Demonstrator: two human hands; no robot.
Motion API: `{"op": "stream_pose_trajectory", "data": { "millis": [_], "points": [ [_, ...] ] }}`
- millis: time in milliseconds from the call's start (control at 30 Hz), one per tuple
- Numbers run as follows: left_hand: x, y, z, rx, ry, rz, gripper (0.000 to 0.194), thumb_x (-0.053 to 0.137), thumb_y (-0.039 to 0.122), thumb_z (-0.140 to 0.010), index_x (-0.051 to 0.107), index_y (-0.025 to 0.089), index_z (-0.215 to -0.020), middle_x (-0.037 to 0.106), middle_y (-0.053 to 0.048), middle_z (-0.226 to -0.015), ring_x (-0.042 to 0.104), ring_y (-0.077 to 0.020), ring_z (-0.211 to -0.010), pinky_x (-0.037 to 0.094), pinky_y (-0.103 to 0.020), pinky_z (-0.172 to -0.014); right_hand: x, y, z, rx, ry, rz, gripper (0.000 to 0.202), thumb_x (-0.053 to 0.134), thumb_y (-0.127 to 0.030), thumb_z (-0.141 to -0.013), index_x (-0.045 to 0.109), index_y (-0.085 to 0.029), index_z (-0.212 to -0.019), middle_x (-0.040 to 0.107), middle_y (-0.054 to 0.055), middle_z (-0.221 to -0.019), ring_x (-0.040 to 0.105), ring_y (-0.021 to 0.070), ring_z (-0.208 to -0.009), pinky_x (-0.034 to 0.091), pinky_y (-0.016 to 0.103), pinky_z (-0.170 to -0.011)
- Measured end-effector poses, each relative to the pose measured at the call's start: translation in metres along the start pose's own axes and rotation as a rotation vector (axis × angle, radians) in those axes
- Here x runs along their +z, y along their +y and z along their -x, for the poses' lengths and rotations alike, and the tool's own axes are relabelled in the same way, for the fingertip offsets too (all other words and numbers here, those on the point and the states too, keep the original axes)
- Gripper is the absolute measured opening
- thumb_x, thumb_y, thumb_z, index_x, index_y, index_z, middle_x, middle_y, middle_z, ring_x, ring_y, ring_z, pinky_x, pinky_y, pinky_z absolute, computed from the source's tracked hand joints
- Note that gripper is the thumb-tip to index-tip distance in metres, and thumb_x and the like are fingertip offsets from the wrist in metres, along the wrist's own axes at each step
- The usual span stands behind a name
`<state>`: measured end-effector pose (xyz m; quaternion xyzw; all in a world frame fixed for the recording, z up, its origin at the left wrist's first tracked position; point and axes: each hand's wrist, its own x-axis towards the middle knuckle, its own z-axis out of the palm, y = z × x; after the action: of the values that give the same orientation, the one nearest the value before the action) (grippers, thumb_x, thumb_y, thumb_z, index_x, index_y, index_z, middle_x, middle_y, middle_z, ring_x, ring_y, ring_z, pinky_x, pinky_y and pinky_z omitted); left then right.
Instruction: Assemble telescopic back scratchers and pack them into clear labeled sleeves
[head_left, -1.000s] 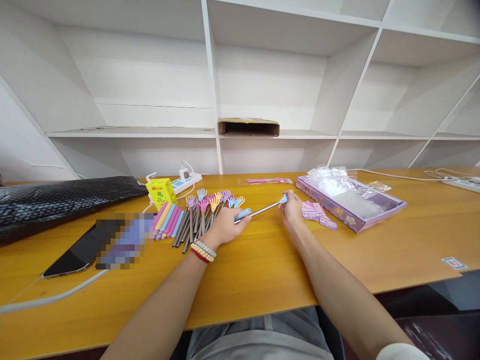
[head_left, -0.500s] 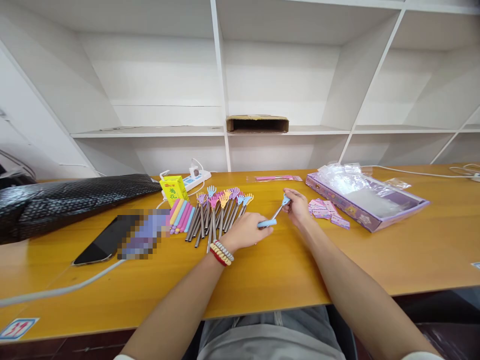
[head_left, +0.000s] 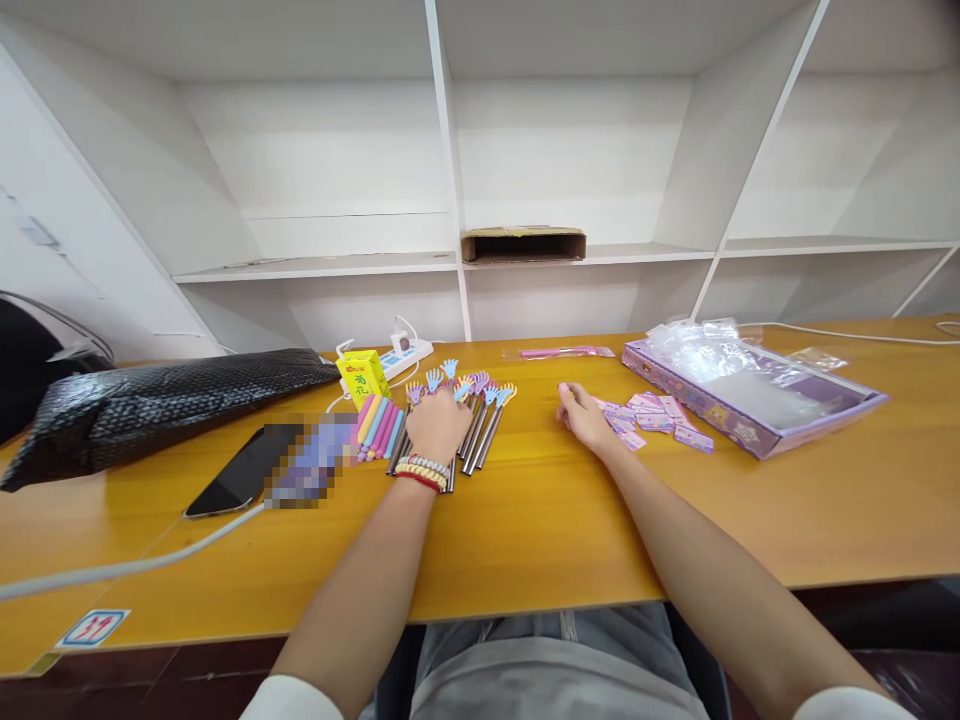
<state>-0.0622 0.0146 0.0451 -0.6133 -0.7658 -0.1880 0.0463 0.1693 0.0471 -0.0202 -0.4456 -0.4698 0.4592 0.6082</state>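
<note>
My left hand (head_left: 439,428), with coil bands at its wrist, is over a pile of telescopic back scratchers (head_left: 486,435) that have metal rods and coloured hand-shaped heads. Its fingers point away from me and are hidden behind the back of the hand, so I cannot see what they grip. A blue scratcher head (head_left: 461,393) shows right beside it. My right hand (head_left: 585,415) rests on the table, fingers curled together and nothing showing in them. Next to it lie small pink and purple printed cards (head_left: 652,415). Pastel handle sleeves (head_left: 381,425) lie left of the pile.
A purple tray box (head_left: 757,440) with clear plastic bags (head_left: 697,350) stands at the right. Behind lies a pink item in a clear sleeve (head_left: 566,352). At the left are a yellow carton (head_left: 363,374), power strip (head_left: 407,355), phone (head_left: 240,475) and black wrapped bundle (head_left: 172,400).
My left hand has moved left from beside the right hand to the pile. The blue back scratcher that stretched between both hands has left my right hand, whose fingers have curled.
</note>
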Motion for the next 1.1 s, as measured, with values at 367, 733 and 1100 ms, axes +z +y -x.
{"op": "stream_pose_trajectory", "data": {
  "millis": [367, 733, 1100],
  "points": [
    [-0.003, -0.027, -0.019, -0.161, -0.042, 0.001, 0.038, 0.043, 0.039, -0.078, 0.061, 0.011, -0.098, 0.063, -0.023, -0.097, 0.059, -0.0351, -0.093, 0.045, -0.042, -0.072, 0.000, -0.002, 0.001, -0.097, -0.127, 0.407, 0.040, 0.047, -0.056, -0.081, 0.060, -0.018, -0.082, 0.055, -0.001, -0.054, 0.049, 0.0123, -0.055, 0.032, 0.023, -0.056],
    [-0.002, -0.025, -0.017, -0.205, -0.061, -0.013, 0.042, 0.044, 0.039, -0.076, 0.061, 0.009, -0.100, 0.062, -0.022, -0.099, 0.058, -0.0365, -0.095, 0.046, -0.043, -0.075, 0.002, -0.010, 0.005, -0.092, -0.197, 0.637, 0.052, 0.029, -0.061, -0.086, 0.054, -0.016, -0.085, 0.055, 0.000, -0.062, 0.052, 0.0143, -0.063, 0.035, 0.026, -0.063],
    [-0.013, -0.015, -0.020, 0.135, 0.231, 0.257, 0.032, 0.034, 0.032, -0.086, 0.058, 0.012, -0.093, 0.058, -0.014, -0.092, 0.055, -0.0259, -0.089, 0.042, -0.037, -0.079, -0.003, -0.005, -0.001, -0.074, -0.200, 0.669, 0.056, 0.027, -0.063, -0.085, 0.056, -0.015, -0.091, 0.057, 0.001, -0.064, 0.052, 0.0139, -0.063, 0.037, 0.026, -0.063]
  ]
}}
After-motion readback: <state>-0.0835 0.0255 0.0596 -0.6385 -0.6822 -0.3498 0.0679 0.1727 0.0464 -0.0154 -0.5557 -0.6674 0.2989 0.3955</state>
